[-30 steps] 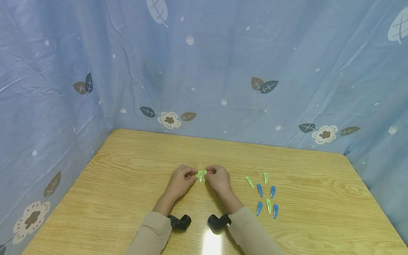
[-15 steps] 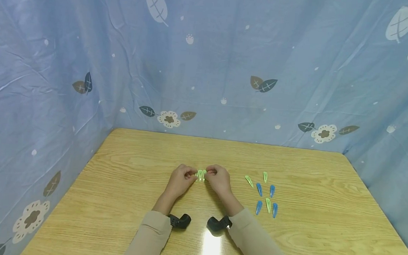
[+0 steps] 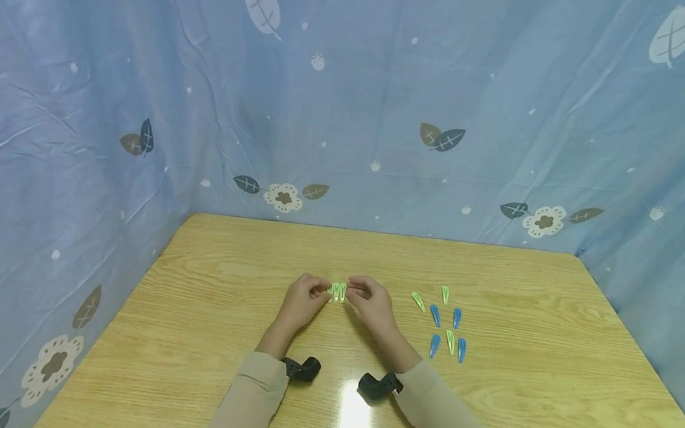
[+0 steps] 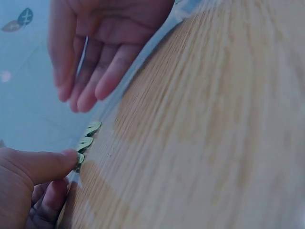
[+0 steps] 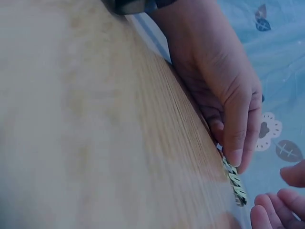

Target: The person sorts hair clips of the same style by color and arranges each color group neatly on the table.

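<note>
Light green snap hair clips point(image 3: 336, 293) lie side by side in a short row on the wooden table point(image 3: 228, 259). My left hand point(image 3: 304, 301) pinches the row's left end between thumb and fingers, partly hiding the leftmost clip. The left wrist view shows its thumb point(image 4: 59, 164) on the nearest clip point(image 4: 80, 159). My right hand point(image 3: 374, 302) is by the row's right end, thumb and fingers parted. From the left wrist, this right hand point(image 4: 107, 52) appears with extended fingers and nothing in them, a gap away from the clips.
Right of my hands lie loose clips: several blue ones point(image 3: 457, 318) and three green ones point(image 3: 450, 342). Black wrist cameras point(image 3: 380, 386) sit on both forearms. A blue patterned curtain point(image 3: 347, 142) rises behind the table's far edge.
My right hand has let go of the right end of the row, its fingers opening and the wrist shifting slightly right. The left hand stays in place.
</note>
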`<state>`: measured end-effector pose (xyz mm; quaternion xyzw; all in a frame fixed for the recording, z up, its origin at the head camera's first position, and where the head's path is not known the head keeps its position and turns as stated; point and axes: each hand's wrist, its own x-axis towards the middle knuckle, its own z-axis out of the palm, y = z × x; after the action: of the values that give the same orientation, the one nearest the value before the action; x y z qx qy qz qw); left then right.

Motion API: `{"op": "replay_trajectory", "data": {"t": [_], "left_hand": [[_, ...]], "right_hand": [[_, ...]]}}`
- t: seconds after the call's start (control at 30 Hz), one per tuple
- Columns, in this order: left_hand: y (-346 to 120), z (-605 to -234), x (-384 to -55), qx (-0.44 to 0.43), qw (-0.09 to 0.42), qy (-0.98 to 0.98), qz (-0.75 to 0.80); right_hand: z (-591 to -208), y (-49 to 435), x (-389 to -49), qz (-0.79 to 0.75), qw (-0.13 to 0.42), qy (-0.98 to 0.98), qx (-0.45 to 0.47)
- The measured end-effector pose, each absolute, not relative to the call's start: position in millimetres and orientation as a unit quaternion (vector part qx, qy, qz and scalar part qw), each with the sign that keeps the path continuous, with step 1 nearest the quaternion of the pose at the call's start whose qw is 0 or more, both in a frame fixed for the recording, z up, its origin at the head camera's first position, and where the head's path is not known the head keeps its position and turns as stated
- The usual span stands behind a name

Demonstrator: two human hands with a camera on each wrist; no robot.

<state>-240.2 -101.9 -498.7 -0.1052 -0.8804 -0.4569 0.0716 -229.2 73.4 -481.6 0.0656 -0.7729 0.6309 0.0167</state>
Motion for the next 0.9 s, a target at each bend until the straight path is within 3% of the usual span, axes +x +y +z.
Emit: {"op": "replay_trajectory", "data": {"t": [0.1,0.43,0.9], "left_hand": [[-101.7,-497.5,-239.8,-0.108,0.074,-0.880,-0.456],[-101.7,-499.4,-238.7,-0.106,0.077,-0.880,-0.457],[-100.0,-495.7,-237.3,-0.098,0.069,-0.884,-0.453]], "right_hand": [[-465.9,78.9,-216.6,0.647,0.003,-0.758,0.079],[-469.7,112.5,-201.5,0.653,-0.021,-0.751,0.097],[-467.4,179.5,-171.4,0.626,0.017,-0.774,0.095]]}}
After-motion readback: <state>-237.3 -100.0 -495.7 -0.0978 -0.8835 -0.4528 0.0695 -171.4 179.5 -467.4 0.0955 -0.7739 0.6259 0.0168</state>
